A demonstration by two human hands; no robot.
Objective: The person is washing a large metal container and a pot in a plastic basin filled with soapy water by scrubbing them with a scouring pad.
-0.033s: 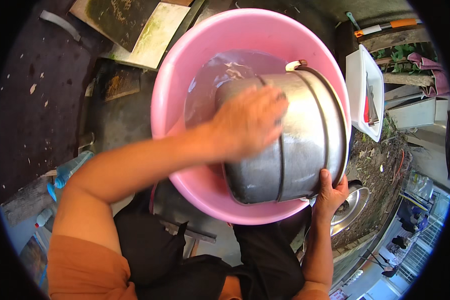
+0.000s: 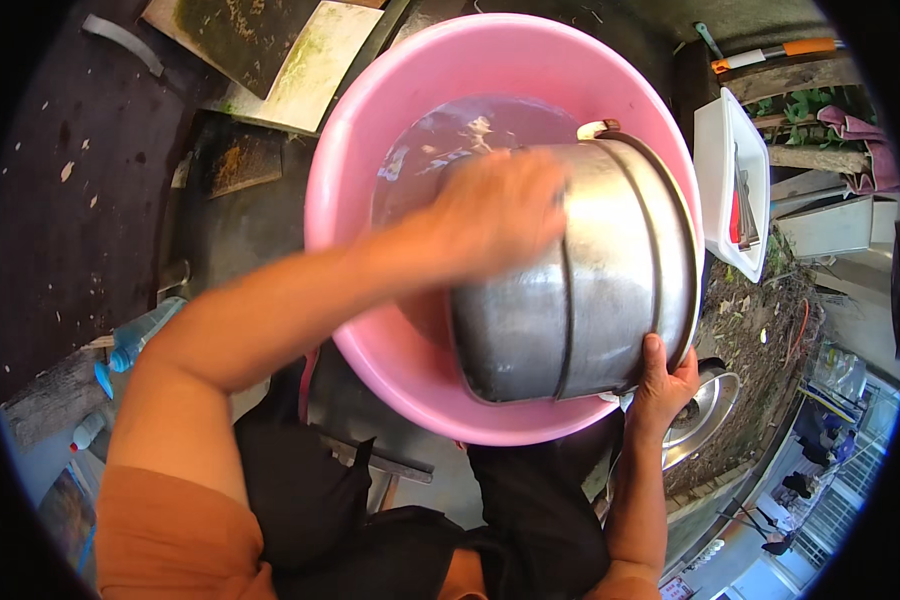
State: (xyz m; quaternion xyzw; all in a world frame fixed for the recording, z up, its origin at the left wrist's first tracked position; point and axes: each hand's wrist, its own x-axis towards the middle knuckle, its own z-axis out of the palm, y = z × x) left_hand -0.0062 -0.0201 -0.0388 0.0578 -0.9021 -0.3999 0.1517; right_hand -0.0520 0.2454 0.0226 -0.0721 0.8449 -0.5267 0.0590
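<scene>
A large stainless steel pot point(image 2: 610, 290) with raised bands lies tilted on its side in a pink plastic tub point(image 2: 345, 160), its rim toward the right. My right hand point(image 2: 662, 392) grips the pot's rim at the lower right, thumb on the outside and fingers behind the edge. Across the pot's upper side lies my left hand point(image 2: 500, 215), smeared by motion, its fingers curled over a small dark thing that I cannot make out. Cloudy water point(image 2: 425, 165) stands in the tub beyond the pot. One pot handle point(image 2: 598, 129) shows at the top.
Right of the tub stands a white bin point(image 2: 715, 180) with utensils in it. A metal lid or basin point(image 2: 708, 415) lies behind my right wrist. Boards point(image 2: 300, 70) lean at the upper left, and a clear plastic bottle point(image 2: 145, 335) lies by my left elbow.
My left hand has slid slightly left and up across the pot. The pot has barely shifted, and my right hand keeps its grip on the rim.
</scene>
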